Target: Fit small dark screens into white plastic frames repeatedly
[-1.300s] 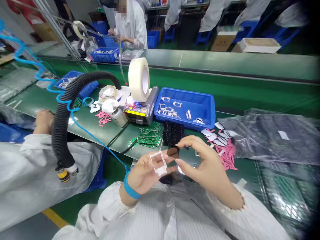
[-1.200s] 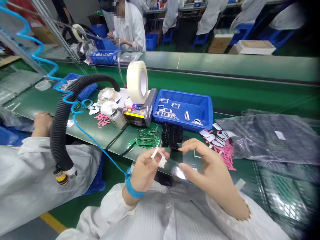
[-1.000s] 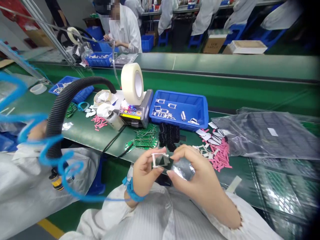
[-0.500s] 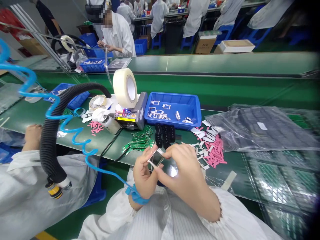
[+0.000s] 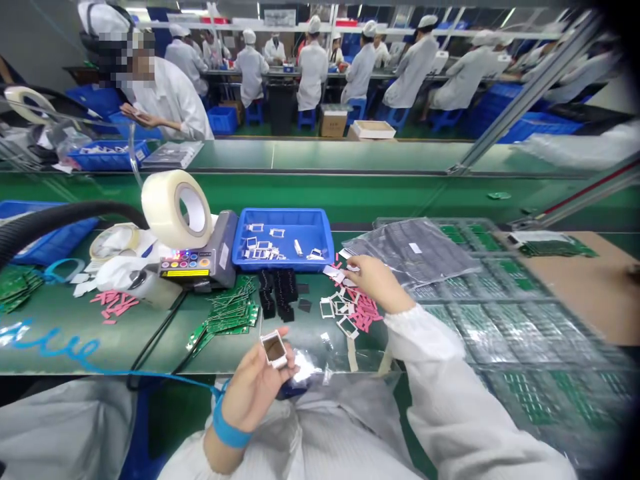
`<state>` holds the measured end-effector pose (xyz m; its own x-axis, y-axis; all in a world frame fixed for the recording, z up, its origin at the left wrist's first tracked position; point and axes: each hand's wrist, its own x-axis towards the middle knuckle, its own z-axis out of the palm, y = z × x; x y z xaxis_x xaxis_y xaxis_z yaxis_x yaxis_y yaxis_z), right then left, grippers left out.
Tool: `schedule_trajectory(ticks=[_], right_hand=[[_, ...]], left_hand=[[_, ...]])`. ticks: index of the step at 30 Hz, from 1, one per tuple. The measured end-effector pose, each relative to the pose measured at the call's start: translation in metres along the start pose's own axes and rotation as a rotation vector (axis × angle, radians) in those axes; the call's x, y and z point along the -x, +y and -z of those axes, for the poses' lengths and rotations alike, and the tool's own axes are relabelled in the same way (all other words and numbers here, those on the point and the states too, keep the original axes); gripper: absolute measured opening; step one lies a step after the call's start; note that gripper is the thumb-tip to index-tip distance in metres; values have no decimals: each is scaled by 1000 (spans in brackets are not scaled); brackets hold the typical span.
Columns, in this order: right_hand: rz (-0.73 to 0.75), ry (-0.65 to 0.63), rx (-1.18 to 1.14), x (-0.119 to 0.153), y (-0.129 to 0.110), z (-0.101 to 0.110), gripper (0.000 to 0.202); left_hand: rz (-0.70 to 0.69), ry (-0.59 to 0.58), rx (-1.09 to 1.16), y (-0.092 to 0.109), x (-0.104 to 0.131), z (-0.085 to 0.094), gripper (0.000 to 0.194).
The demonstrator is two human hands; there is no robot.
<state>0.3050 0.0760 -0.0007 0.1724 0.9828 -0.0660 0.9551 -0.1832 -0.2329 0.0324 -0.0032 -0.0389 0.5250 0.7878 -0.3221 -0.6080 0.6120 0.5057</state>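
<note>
My left hand [image 5: 257, 383] holds a small white frame with a dark square panel [image 5: 275, 349] in its fingers, tilted up toward me above the bench's front edge. A blue wrist strap with a coiled cord [image 5: 230, 427] circles that wrist. Off to the right, my right hand [image 5: 381, 285] reaches over a pile with its fingertips pinched on a white strip [image 5: 336, 273]. Below these fingers lie pink strips [image 5: 367, 312] and several loose white frames [image 5: 345, 325]. Black pads [image 5: 285, 293] are lined up between my hands, farther back.
A blue bin [image 5: 315, 230] with small white frames stands at the back. Left of it, a tape roll [image 5: 160, 207] sits on a grey device [image 5: 223, 257]. Green circuit boards [image 5: 230, 310] lie in front. Plastic-covered board trays [image 5: 480, 320] fill the right; co-workers are beyond.
My right hand has left the framed panel and moved right and away to the white strips. The left hand keeps the panel, now turned palm up. The view has shifted right and up.
</note>
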Motion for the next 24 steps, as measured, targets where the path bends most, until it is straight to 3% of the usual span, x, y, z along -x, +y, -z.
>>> schedule_trajectory(ticks=[4,7,15,19,21,24], right_hand=[[17,-63,98,-24,5,-33,27],[28,-43,140,-25,-1,-43,27],[110,56,42,-20,9,-22,17],[134,187,-100,8,-1,7,22],[292,185,-249,31,-19,24,23],[745,37,-478,63,-55,41,24]], left_hand=[[38,-46,-85,2,3,-4,31],[44,-55,-126,7,4,-6,32],[-18,-97,-135,19,4,-8,34],[-46,-105,-133,23,5,-13,35],[-30,-131,-132,25,7,-17,38],[39,-225,-92,25,11,-22,40]])
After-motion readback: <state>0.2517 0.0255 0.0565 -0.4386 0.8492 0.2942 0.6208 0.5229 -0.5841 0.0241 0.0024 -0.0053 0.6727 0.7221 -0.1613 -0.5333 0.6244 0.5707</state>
